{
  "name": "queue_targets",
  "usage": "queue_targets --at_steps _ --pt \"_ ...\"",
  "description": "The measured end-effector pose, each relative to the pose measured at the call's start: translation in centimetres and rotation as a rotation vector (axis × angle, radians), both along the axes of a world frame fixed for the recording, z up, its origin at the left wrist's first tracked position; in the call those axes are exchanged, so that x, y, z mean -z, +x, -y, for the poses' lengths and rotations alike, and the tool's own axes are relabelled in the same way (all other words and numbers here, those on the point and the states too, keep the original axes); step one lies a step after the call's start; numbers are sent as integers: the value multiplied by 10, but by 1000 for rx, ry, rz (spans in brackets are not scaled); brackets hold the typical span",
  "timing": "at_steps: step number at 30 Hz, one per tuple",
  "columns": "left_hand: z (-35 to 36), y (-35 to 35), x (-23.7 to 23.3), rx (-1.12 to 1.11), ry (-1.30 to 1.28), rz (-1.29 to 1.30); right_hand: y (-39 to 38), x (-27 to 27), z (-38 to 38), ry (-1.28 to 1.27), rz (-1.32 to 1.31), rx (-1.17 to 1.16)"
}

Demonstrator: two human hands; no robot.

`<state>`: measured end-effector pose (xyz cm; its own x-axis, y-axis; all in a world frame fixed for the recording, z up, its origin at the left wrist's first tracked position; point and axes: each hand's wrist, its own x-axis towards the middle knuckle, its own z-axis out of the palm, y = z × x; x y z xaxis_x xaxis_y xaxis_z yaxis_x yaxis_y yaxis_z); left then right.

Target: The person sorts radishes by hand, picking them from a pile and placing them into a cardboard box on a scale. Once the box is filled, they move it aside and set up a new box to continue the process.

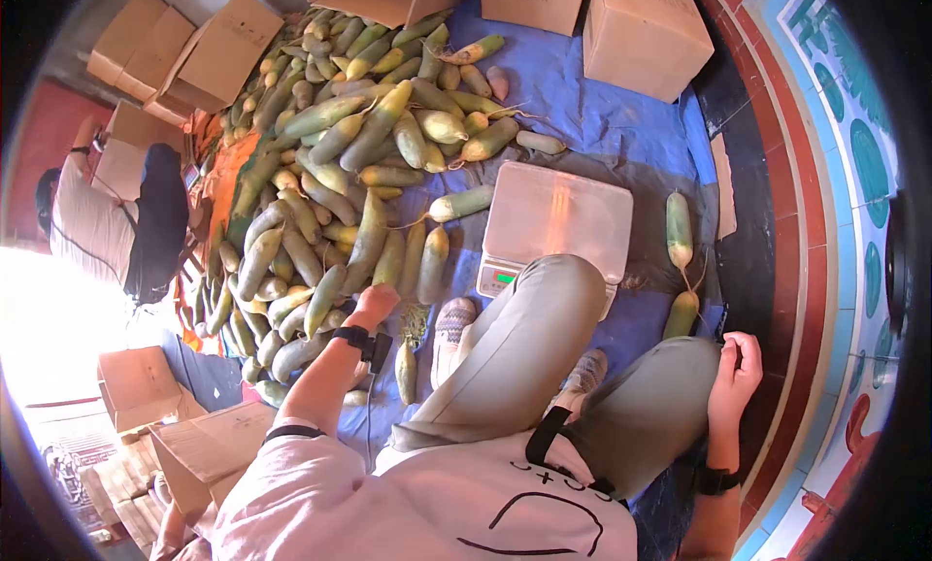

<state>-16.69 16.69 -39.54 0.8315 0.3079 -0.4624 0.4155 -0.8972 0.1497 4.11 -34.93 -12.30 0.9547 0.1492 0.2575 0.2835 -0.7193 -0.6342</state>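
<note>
Green radishes [335, 153] with pale yellow ends lie in a large heap in front of me and to my left. My left hand [377, 302] reaches into the near edge of the heap, its fingers closed at the lower end of a green radish [388, 261]; the fingertips are partly hidden. Beside my right knee, my right hand [735, 381] hangs with loosely curled fingers and nothing in them. A digital scale [556, 212] with a lit green display stands before my knees, no radish on its plate.
Two radishes [679, 228] lie right of the scale on the blue tarp [621, 124]. Cardboard boxes [646, 37] stand at the back, and more open boxes [146, 381] at the left. Another person [92, 221] is at the far left. A tiled step [791, 221] runs along the right.
</note>
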Motion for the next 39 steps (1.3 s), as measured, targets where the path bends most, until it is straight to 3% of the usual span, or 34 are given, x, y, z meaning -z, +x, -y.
queue_targets --at_steps 1,5,10,13,18,22,24,30,36,38,39 --pt "-2 -2 -3 424 253 -104 2 4 3 4 3 -6" --pt "6 -6 -34 432 436 -156 7 16 5 -5 69 -37" --pt "4 -33 -27 372 276 43 10 24 9 -65 129 -34" --pt "10 -45 -23 336 236 18 8 25 10 -81 152 -24" --pt "27 -55 -30 42 -10 64 4 24 12 -124 204 -2" --pt "30 -42 -49 7 -72 83 0 23 14 -120 239 7" --pt "38 -30 -68 -478 -294 152 0 24 17 -133 253 15" --pt "44 -9 -84 -371 -344 301 -2 25 19 -113 289 18" --pt "80 0 -122 -417 -483 354 1 27 20 -142 263 -19" --pt "83 -4 -111 -452 -535 373 2 30 21 -151 255 -22" --pt "79 -5 -91 -302 -479 384 3 32 21 -143 261 -28"
